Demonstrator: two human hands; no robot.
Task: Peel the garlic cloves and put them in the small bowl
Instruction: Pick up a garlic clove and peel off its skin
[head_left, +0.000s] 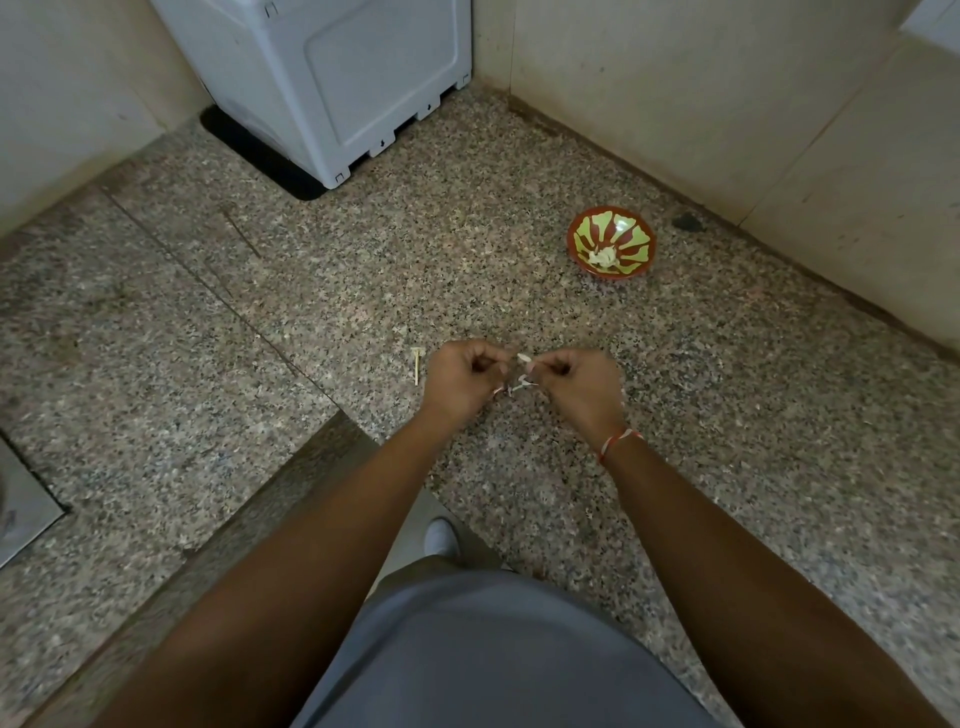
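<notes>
Garlic clove (523, 357) pinched betw fingers of left hand (462, 379) & right hand (576, 384), mid-peel; next: strip skin, drop in small bowl (640, 240) beyond right hand

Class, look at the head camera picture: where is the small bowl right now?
The small bowl sits on the speckled counter, up and to the right of both hands, close to the right-hand wall, with peeled garlic inside it.

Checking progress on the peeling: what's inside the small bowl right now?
A small pale heap of garlic lies in the bowl; anything beneath that heap is hidden.
</notes>
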